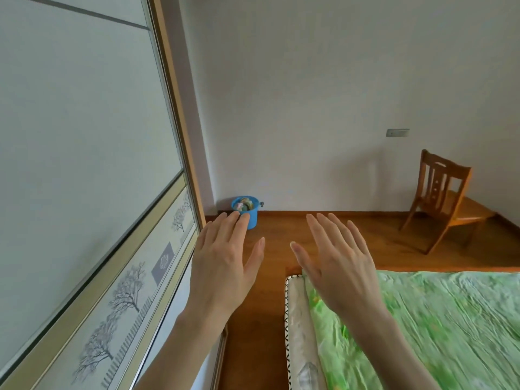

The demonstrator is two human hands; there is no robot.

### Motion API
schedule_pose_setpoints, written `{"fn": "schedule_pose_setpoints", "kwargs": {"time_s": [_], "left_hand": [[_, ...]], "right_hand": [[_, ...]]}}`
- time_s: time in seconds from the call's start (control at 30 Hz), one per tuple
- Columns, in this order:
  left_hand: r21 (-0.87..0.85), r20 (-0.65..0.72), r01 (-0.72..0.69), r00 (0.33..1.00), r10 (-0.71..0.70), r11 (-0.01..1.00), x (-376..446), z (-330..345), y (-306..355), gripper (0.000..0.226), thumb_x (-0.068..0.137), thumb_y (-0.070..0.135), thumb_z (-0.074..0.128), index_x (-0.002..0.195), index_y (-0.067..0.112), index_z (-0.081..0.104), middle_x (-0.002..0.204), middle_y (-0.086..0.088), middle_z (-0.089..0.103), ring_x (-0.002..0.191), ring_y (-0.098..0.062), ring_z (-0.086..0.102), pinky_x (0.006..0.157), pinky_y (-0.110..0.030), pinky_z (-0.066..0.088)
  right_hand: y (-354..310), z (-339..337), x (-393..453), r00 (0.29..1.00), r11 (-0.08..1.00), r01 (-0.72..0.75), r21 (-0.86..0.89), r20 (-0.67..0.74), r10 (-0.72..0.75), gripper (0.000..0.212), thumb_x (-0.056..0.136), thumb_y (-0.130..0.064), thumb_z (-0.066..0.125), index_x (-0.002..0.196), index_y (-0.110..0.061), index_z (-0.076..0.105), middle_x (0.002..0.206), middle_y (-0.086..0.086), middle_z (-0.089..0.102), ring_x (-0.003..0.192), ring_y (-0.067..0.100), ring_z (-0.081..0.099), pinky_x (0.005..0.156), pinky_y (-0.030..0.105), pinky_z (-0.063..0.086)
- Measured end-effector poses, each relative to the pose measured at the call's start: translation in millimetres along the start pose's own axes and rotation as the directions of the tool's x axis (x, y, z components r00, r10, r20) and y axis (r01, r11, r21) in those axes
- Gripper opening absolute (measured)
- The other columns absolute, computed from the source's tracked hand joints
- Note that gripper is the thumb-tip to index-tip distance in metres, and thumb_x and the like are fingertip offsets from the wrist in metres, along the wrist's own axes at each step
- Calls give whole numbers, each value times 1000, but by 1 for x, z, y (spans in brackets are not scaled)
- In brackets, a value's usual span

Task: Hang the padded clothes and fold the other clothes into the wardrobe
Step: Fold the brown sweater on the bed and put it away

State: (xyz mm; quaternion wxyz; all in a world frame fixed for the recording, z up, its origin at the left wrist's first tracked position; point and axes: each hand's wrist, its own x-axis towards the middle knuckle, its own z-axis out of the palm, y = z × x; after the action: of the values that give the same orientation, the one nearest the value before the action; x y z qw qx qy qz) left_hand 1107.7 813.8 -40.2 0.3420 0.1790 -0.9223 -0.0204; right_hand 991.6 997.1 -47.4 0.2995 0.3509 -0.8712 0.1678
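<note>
Both hands are raised in front of the person, backs toward the camera, fingers straight and spread, holding nothing. The left hand [225, 263] hangs just beside the wardrobe [84, 164], whose sliding door fills everything to that hand's left; the door is closed, pale panels above and a band of printed trees below, level with the wrist. The right hand [334, 263] hovers apart from the left, thumbs pointing at each other across a gap of wooden floor [323, 229]. Below and to the right of the right hand lies a bed [422, 319] with a crumpled green sheet; the wrist overlaps its near corner. Past the left fingertips stands a small blue bucket [247, 211] against the wall. Well off to the right of the right hand is a wooden chair [441, 198]. No clothes are in view
</note>
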Motion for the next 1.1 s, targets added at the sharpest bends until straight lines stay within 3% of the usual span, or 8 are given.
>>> {"fn": "schedule_pose_setpoints", "kwargs": {"time_s": [0.4,0.6,0.67,0.83,1.1], "left_hand": [[-83,2,-1,1000,1,997,120,117,-58,59,105,53,40,146,14,56,145,-6,61,136,-26,54,114,-49,48],[-188,-52,-65,997,56,980,220,170,-100,57,105,54,39,144,16,57,142,-3,63,135,-22,55,115,-40,42],[-216,-70,-102,994,89,971,250,188,-108,57,106,54,38,144,16,57,143,-3,63,137,-23,55,115,-45,46],[-258,-8,-116,993,118,959,303,238,-115,59,107,56,34,146,17,55,147,-5,61,142,-25,52,112,-53,49],[-299,60,-168,979,194,939,386,319,-120,56,107,55,40,149,19,51,151,-3,57,145,-21,48,114,-49,49]], "right_hand": [[40,108,123,996,994,-91,-61,-25,89,66,108,-62,34,149,-13,54,149,8,60,145,25,49,123,46,34],[51,171,208,987,986,-157,-65,-54,153,65,107,-61,36,149,-15,53,148,6,60,145,24,48,124,43,32],[55,189,230,982,981,-180,-68,-69,175,65,107,-62,36,150,-16,53,149,5,59,146,24,47,125,44,32],[76,224,270,975,971,-220,-94,-50,217,67,106,-63,36,151,-16,53,151,5,58,147,24,46,126,42,27],[118,292,339,955,946,-294,-136,-12,295,69,106,-67,32,153,-19,50,155,3,54,150,22,42,128,38,16]]}}
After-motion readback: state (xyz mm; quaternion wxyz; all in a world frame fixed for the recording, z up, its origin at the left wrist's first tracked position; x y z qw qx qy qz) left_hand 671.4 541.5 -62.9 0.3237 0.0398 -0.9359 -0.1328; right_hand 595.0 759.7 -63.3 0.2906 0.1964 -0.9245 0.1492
